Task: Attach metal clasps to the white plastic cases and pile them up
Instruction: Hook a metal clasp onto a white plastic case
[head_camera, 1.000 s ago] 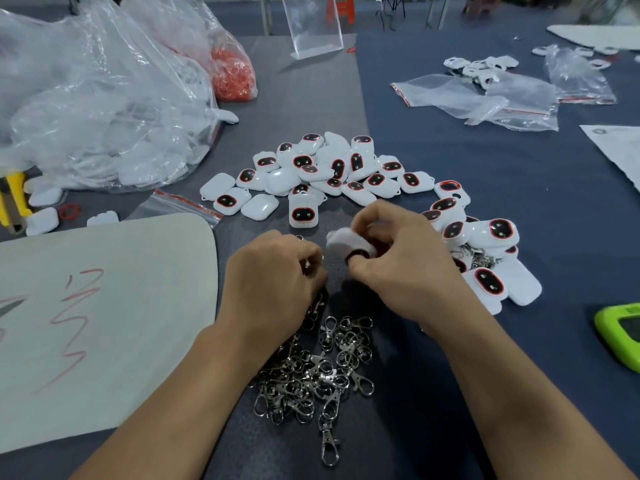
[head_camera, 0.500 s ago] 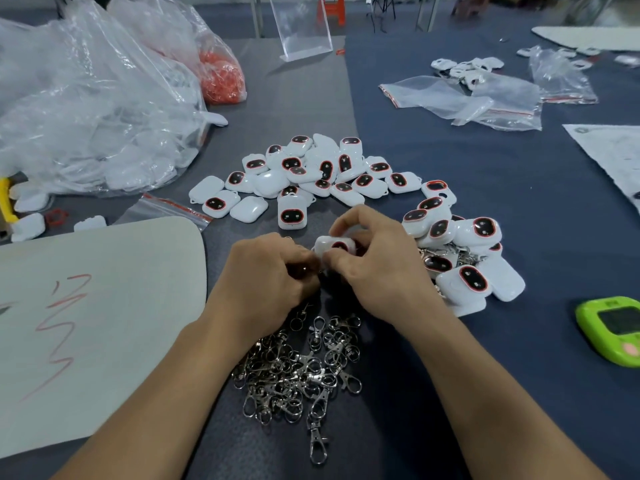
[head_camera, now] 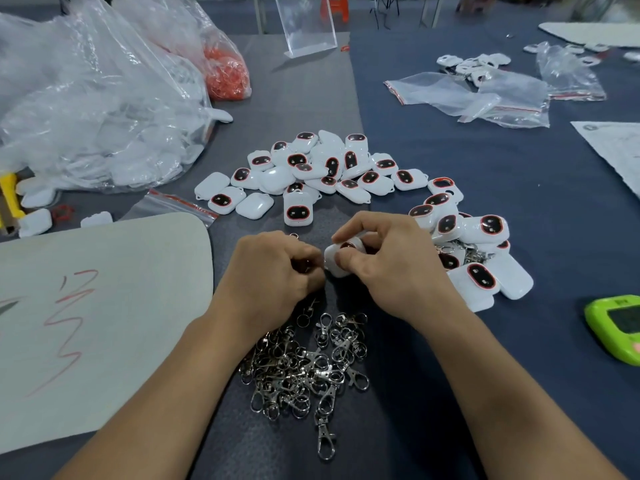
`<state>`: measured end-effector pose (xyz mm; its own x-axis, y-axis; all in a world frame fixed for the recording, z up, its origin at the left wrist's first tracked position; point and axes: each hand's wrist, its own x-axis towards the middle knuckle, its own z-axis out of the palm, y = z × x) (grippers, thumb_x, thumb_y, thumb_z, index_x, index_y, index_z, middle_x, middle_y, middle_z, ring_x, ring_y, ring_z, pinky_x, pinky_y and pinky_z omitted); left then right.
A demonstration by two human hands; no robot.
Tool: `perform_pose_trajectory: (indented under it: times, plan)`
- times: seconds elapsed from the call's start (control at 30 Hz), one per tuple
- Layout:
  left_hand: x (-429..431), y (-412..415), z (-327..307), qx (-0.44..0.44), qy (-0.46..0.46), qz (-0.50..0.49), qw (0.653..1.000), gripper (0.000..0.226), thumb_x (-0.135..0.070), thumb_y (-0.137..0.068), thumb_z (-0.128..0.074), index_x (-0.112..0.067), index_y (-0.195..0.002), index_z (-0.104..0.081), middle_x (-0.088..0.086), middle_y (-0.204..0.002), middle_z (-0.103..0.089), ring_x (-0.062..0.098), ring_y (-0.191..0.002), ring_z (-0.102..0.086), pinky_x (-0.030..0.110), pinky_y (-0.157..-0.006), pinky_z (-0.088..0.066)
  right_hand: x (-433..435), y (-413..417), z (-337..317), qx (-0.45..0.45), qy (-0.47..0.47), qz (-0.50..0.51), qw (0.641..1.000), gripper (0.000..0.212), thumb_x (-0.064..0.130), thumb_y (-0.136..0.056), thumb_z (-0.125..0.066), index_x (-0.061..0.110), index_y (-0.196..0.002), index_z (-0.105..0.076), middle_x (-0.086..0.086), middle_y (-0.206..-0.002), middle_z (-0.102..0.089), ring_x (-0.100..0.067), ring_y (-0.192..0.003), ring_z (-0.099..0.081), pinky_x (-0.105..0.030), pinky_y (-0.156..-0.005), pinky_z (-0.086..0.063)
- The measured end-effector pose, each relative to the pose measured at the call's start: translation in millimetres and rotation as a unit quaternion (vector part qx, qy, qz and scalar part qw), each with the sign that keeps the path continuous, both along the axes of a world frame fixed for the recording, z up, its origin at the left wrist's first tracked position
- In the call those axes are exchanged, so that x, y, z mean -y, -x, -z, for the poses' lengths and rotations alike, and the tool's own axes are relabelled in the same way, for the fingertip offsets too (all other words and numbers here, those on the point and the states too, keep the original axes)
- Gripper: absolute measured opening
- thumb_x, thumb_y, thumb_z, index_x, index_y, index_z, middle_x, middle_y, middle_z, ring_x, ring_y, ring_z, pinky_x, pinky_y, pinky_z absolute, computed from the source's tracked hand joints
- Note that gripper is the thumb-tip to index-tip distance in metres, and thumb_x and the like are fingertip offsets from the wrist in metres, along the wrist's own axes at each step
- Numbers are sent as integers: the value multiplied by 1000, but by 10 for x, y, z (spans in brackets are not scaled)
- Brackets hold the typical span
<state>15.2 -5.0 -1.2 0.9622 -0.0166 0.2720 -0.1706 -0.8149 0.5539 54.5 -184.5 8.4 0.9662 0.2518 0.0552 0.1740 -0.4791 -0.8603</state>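
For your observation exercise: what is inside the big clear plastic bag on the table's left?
White plastic cases fill the lower part of the clear bag; crumpled film hides how many there are, and anything beneath them.

Two bare hands in view: left hand (head_camera: 273, 271) and right hand (head_camera: 391, 268), uncovered from fingertips to wrists. Left forearm (head_camera: 166, 393) and right forearm (head_camera: 502, 393) likewise bare, down to the lower frame edge. Right thumbnail (head_camera: 342, 259) looks short and plain; finer detail blurred.
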Motion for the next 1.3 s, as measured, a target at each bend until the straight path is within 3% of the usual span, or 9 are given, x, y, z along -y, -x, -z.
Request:
perform_pose_trajectory:
  times: [0.17,0.23,0.53,0.73,0.83,0.93,1.03,1.17,1.3]
  plan:
    - [0,-2,-16,1,4,8,1000,15,-38,-67,-72,-34,-81,-78,-23,-61,-56,-6,-77,-56,2,-67,-34,0,-5,-8,18,-39,21,999,9,23,-87,-78,30,-88,-72,3,-68,-72,-8,-52,-55,-22,-51,-47]
    - [7,-6,-12,4,3,8,1000,15,-37,-67,-72,-32,-80,-78,-22,-58,-56,-4,-76,-55,3,-65,-33,0,-4,3,4,-37,9,999,8,23,-87,-78,29,-88,-73,1,-67,-72,-8,-50,-51,-26,-51,-44]
    - [8,-6,-13,8,8,21,1000,13,-34,-70,-73,-32,-83,-77,-27,-55,-53,-11,-69,-53,2,-65,-32,9,5,-56,31,29,-8,999,7,28,-87,-79,29,-86,-72,6,-58,-62,-5,-48,-49,-12,-47,-33]
    - [12,1,7,7,27,18,999,15,-33,-73,-74,-33,-89,-77,-23,-58,-57,-5,-72,-58,3,-62,-35,-8,57,-106,54,67,-27,996,4,29,-90,-76,29,-88,-72,0,-64,-67,-12,-56,-55,-20,-49,-39]
    - [13,19,18,10,43,4,999,18,-36,-73,-75,-37,-91,-74,-21,-61,-63,-3,-70,-60,4,-60,-38,-15,64,-93,54,67,-26,996,6,30,-88,-77,30,-86,-71,2,-63,-66,-8,-53,-52,-14,-49,-35]
    - [-2,17,27,10,31,-20,999,12,-41,-72,-78,-32,-81,-79,-20,-59,-63,-4,-71,-61,4,-60,-38,-54,81,-44,26,28,-12,999,11,26,-85,-79,29,-80,-69,3,-61,-68,-4,-48,-52,-12,-47,-37]
    - [4,20,20,27,17,-27,999,16,-47,-72,-78,-32,-79,-79,-22,-58,-60,-6,-75,-60,2,-62,-35,-93,68,0,-39,-38,21,998,12,21,-83,-80,27,-79,-70,3,-64,-71,-5,-48,-55,-24,-52,-46]
    - [5,39,3,55,88,-40,994,11,-34,-68,-85,-36,-76,-78,-18,-66,-65,1,-66,-60,7,-59,-39,-94,28,-41,-122,-133,41,983,14,7,-84,-76,19,-77,-72,-5,-61,-66,-15,-45,-51,-27,-49,-43]
    - [-8,45,-16,62,123,-24,990,28,-15,-70,-88,-36,-87,-80,-14,-70,-67,9,-65,-60,14,-62,-43,-44,5,-126,-194,-229,51,952,20,-6,-88,-65,9,-77,-70,-4,-55,-59,-14,-39,-44,-17,-36,-31]
